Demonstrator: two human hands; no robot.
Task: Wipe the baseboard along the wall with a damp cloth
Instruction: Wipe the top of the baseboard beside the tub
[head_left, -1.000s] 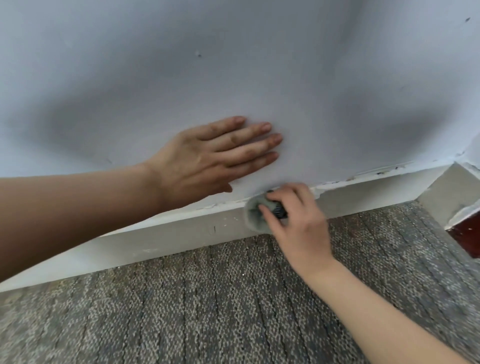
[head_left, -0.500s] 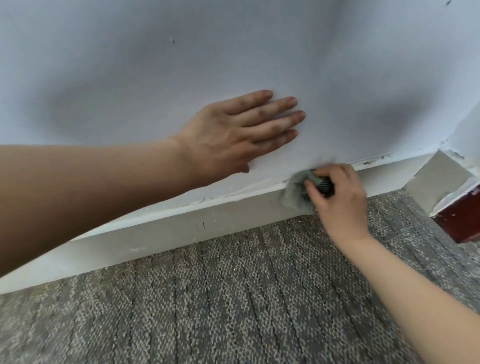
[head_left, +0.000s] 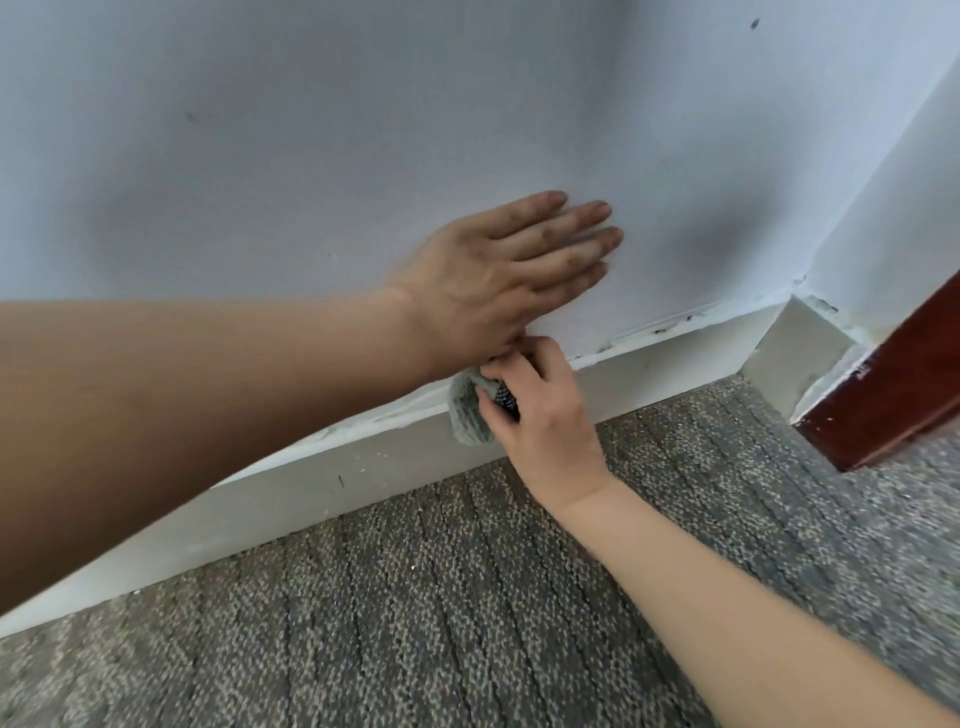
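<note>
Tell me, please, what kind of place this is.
Most likely a carpeted room indoors, seen near a floor corner: a pale painted wall, a white baseboard along its foot, grey patterned carpet, and a dark red wooden frame. Home or office, I cannot tell.

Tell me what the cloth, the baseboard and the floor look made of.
Cloth: soft textile, probably knit, by its nubbly grey-green surface. Baseboard: white matte paint, likely over wood, chipped along its top edge. Floor: looped pile carpet, flecked grey with ribbed lines.

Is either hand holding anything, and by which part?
The right hand grips the bunched cloth by its right side, against the baseboard. The left hand holds nothing; it lies flat on the wall.
</note>
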